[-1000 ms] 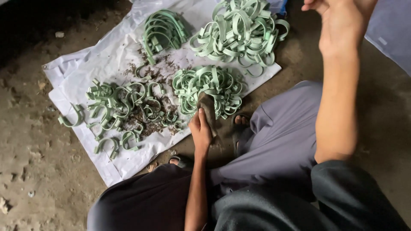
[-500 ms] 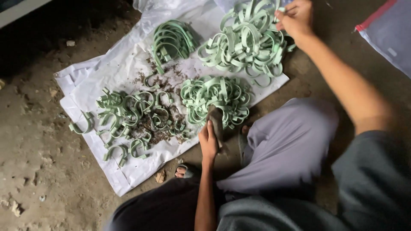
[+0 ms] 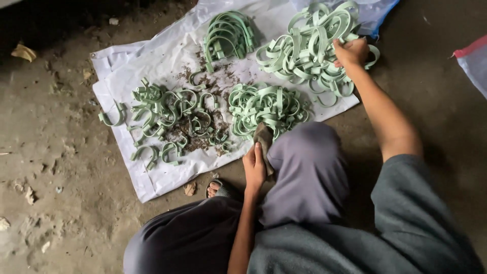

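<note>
My right hand (image 3: 351, 52) is now down on the far right pile of green clips (image 3: 309, 48), fingers curled shut on one of them; a second ago it was raised clear of the pile, so I am back at picking. My left hand (image 3: 254, 165) stays low by my knee (image 3: 304, 157), closed on a brown rag (image 3: 264, 139) at the near pile (image 3: 266, 105). The dirty clips (image 3: 170, 119) lie left on the white sheet (image 3: 147, 66).
</note>
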